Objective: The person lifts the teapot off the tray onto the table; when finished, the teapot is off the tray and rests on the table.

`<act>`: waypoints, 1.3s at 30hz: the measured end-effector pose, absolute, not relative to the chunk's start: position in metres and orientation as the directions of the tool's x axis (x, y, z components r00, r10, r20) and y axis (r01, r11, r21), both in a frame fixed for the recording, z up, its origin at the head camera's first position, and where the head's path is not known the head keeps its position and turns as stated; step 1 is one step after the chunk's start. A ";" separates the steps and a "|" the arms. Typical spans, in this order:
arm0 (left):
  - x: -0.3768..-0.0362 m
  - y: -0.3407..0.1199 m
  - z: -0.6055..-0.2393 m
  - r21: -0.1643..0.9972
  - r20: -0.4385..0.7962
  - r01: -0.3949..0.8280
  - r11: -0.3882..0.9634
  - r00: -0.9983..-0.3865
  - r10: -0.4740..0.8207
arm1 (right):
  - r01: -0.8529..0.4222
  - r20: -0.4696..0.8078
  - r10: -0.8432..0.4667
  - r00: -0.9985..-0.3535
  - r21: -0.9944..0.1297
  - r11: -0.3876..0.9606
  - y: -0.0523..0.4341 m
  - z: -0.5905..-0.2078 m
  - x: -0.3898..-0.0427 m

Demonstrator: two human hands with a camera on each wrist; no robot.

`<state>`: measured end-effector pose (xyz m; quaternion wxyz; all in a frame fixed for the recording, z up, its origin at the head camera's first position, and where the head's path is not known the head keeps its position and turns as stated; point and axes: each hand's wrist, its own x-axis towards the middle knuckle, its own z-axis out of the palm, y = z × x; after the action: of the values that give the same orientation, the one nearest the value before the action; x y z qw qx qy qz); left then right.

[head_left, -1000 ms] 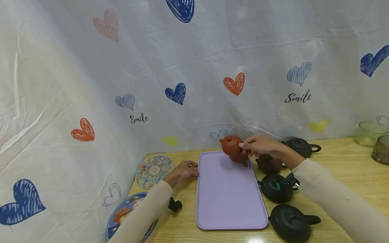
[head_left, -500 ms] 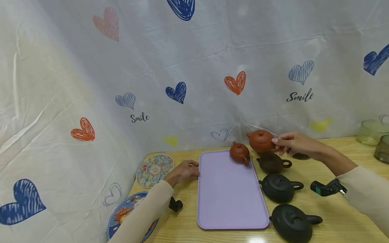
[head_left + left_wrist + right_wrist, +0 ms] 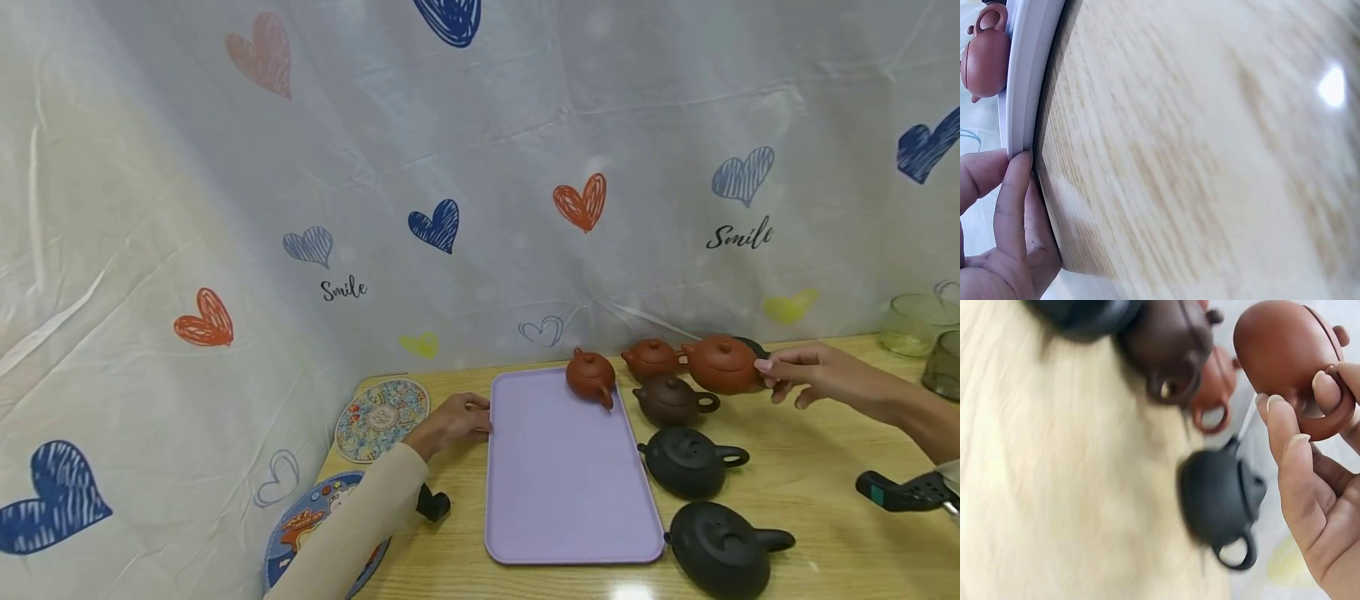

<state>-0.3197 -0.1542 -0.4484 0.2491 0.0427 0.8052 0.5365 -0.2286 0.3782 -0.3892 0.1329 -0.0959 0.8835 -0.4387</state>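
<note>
My right hand (image 3: 825,379) holds a reddish-brown clay teapot (image 3: 722,365) by its handle, lifted above the table; the right wrist view shows fingers curled at the teapot's (image 3: 1285,356) loop. On the left, my left hand (image 3: 452,423) pinches the long edge of a lilac tray (image 3: 570,475), with thumb and fingers on its rim in the left wrist view. A smaller red teapot (image 3: 590,375) sits in the tray's far right corner. Just right of the tray stand another red teapot (image 3: 651,358) and a dark brown one, the brown teapot (image 3: 667,400).
Two black teapots, a middle black teapot (image 3: 686,462) and a near black teapot (image 3: 716,546), line the tray's right side. Behind the held pot is another black teapot (image 3: 1213,500). Glass cups (image 3: 918,323) stand far right; round patterned mats (image 3: 382,419) lie left.
My right hand has carried the held teapot rightward, away from above the tray. The small teapot on the tray and the red one beside it have come into view. My left hand stays put.
</note>
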 end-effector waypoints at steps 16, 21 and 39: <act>-0.320 -0.154 -0.450 0.886 -0.354 -0.196 0.420 -0.871 0.340 | 0.098 -0.307 -0.241 -0.921 -0.780 0.617 0.416 -0.436 -0.215; -0.322 -0.154 -0.453 0.886 -0.362 -0.209 0.413 -0.869 0.337 | 0.094 -0.310 -0.270 -0.911 -0.797 0.597 0.419 -0.443 -0.214; -0.323 -0.154 -0.451 0.888 -0.361 -0.208 0.411 -0.869 0.339 | 0.102 -0.270 -0.143 -0.952 -0.723 0.683 0.421 -0.446 -0.210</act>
<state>-0.3226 -0.1544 -0.4505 0.2529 0.0411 0.8010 0.5411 -0.2099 0.4213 -0.4465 0.1540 -0.0114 0.9044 -0.3976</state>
